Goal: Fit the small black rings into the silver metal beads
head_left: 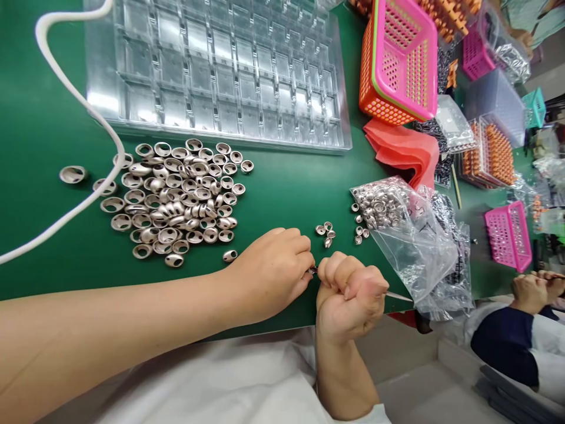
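Containers: a clear compartmented tray (pixel 226 138) lies on the left part of the table (pixel 273 194), beyond a spread of silver metal rings (pixel 189 191). To its right, a pink basket (pixel 404 53) is nested in a stack with orange-red sides. Below the stack lies red material (pixel 404 150). A clear plastic bag (pixel 419 253), near the table's near edge, holds many small silver parts (pixel 382 203); several similar pieces lie loose just beside it, and another small group lies nearer the hands. Farther right, clear boxes (pixel 488 152) contain orange parts, and a second pink basket (pixel 508 235) stands apart.

Fingers: the left hand (pixel 269 277) has its fingertips closed in a narrow pinch on a small dark metallic piece (pixel 312 270), at the near edge. The right hand (pixel 351 294) is curled into a fist around a thin pointed item (pixel 398 296); its fingers are near or touching the same piece, contact unclear.
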### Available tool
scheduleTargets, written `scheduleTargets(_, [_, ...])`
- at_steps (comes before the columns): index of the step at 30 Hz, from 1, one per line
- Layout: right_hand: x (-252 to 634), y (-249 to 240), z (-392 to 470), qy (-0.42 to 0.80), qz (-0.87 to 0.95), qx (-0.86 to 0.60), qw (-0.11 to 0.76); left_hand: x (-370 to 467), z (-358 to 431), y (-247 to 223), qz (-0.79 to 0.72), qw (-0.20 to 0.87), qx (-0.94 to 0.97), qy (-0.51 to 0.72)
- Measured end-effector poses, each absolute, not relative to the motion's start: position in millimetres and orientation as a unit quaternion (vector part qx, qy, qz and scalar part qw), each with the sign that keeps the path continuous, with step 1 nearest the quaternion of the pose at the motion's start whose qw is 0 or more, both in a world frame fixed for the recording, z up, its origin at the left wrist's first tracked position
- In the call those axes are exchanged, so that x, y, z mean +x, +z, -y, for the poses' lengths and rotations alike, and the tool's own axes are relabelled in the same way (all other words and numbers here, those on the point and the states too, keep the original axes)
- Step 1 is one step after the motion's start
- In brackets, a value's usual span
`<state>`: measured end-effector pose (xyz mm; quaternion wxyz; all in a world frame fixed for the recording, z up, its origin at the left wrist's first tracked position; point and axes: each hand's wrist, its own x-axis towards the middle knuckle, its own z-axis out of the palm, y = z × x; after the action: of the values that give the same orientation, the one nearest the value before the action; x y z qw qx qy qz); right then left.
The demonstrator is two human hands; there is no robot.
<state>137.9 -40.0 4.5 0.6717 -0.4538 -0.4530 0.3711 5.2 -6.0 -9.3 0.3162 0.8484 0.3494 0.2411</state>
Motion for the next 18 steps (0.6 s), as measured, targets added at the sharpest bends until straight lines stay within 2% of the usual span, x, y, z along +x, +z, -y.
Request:
scheduleTargets(6, [135.5, 3.8, 39.1, 0.363, 0.477, -0.438, 0.67, 5.4, 5.4, -9.2, -0.348, 0.314, 0.848, 0.246])
scheduleTargets(13, [138.4, -4.6, 45.7, 0.348, 0.549, -0.452, 0.611, 5.3, 4.0, -7.7, -0.35, 0.313, 0.853, 0.228])
scheduleTargets(18, [143.2, 3.4, 39.2, 0.405, 0.439, -0.478, 0.644, 6.2, 2.2, -5.5, -0.355, 0.328, 0.852, 0.204])
